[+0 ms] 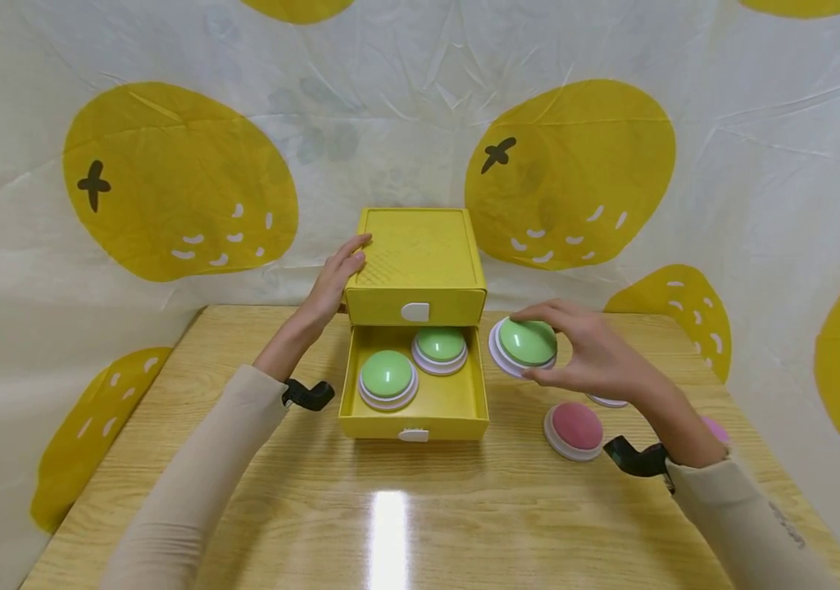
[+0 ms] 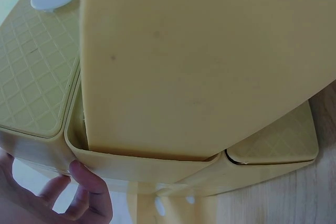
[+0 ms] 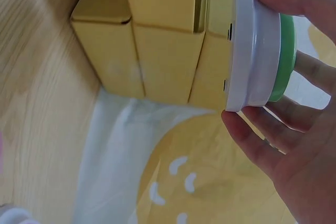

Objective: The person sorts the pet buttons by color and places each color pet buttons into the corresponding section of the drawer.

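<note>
My right hand [image 1: 597, 348] grips a green buzzer button [image 1: 526, 342] with a white base, thumb on one side and fingers on the other. It is in the air just right of a pulled-out yellow drawer [image 1: 456, 401]. Two more green buzzer buttons, one front left [image 1: 388, 375] and one back right [image 1: 441, 346], sit dome up in that drawer. My left hand [image 1: 331, 283] rests against the upper left side of the yellow drawer cabinet [image 1: 420, 246]. In the left wrist view its fingers [image 2: 90, 177] touch the cabinet's side.
A pink buzzer button [image 1: 576, 428] lies on the wooden table [image 1: 301, 508] right of the drawer. Behind my right hand, a white base [image 1: 606, 401] and another pink dome [image 1: 716, 428] show partly. A fruit-patterned curtain [image 1: 390, 115] hangs behind the cabinet.
</note>
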Tool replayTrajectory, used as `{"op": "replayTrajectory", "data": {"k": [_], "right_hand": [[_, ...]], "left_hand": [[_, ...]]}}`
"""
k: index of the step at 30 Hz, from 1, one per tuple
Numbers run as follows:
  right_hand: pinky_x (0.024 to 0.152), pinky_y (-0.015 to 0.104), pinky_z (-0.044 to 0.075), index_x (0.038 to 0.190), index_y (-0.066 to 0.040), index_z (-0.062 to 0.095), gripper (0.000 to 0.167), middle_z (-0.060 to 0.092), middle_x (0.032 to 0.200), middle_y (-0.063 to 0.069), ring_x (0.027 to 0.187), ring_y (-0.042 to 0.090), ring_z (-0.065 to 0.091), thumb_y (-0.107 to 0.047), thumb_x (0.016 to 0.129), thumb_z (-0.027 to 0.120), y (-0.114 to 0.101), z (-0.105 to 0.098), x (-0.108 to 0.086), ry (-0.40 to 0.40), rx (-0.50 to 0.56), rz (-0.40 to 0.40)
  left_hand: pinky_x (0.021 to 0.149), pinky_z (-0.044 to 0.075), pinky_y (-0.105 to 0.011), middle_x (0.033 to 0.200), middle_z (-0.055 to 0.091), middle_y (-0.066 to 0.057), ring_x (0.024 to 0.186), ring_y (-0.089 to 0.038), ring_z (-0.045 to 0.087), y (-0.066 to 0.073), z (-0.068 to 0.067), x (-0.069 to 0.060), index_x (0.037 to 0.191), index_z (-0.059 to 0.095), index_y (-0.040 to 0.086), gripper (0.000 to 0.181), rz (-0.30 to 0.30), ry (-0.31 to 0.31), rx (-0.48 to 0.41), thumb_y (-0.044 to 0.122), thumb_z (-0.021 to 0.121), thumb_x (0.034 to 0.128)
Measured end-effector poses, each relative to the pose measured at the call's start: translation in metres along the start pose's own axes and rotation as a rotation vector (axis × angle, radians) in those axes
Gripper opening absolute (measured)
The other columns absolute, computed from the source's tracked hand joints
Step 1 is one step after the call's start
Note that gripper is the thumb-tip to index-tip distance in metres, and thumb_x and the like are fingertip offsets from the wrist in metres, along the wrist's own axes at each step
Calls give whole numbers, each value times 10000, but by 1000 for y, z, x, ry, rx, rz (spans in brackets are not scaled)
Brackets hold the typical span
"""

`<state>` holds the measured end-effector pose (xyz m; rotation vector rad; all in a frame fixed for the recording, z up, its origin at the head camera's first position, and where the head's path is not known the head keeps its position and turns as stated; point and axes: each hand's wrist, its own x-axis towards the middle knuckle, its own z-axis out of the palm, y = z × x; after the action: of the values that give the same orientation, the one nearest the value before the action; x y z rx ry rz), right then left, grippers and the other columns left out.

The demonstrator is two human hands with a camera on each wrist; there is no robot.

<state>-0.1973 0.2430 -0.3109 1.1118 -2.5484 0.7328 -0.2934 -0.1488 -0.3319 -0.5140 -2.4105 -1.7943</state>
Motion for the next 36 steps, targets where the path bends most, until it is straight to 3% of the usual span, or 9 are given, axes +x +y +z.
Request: {"op": "replayTrajectory", "data": {"k": [6,10,17,25,36], "right_hand": [[964,402,511,1318,-184,674,651,661,1311,-13,1204,181,617,-191,719,929,-14,8,15,-34,46,-37],[978,420,513,1298,-146,677,634,662,1303,17,1199,197,622,-212,718,925,-21,15,26,-48,58,-77],[957,381,507,1294,-148,673,618,670,1247,-17,1153,158,611,-260,732,903,-32,26,43,-80,67,-132],[931,382,528,1313,-176,674,597,664,1266,3,1124,159,628,-313,764,867,-41,38,54,-185,91,-90],[886,351,538,1308,-178,688,627,678,1239,31,1063,169,634,-366,737,866,-42,53,62,-298,81,-71]], "left_hand": [[1133,389,-503,1623,413,-127,1341,-310,486,-1,-1,1,1622,347,167,555,-35,1,-35,371,370,1107],[1193,322,-487,1654,377,-104,1410,-297,435,-2,-1,1,1626,338,155,556,-21,-5,-20,362,364,1111],[1108,408,-469,1612,430,-130,1308,-299,506,-2,-1,0,1626,339,170,553,-34,-3,-30,371,360,1111],[1254,231,-521,1670,354,-80,1484,-325,372,-3,0,0,1617,354,136,546,-1,4,3,345,369,1113],[1231,270,-513,1639,394,-107,1421,-317,424,-2,0,0,1614,366,160,551,-8,2,-19,373,377,1107]]}}
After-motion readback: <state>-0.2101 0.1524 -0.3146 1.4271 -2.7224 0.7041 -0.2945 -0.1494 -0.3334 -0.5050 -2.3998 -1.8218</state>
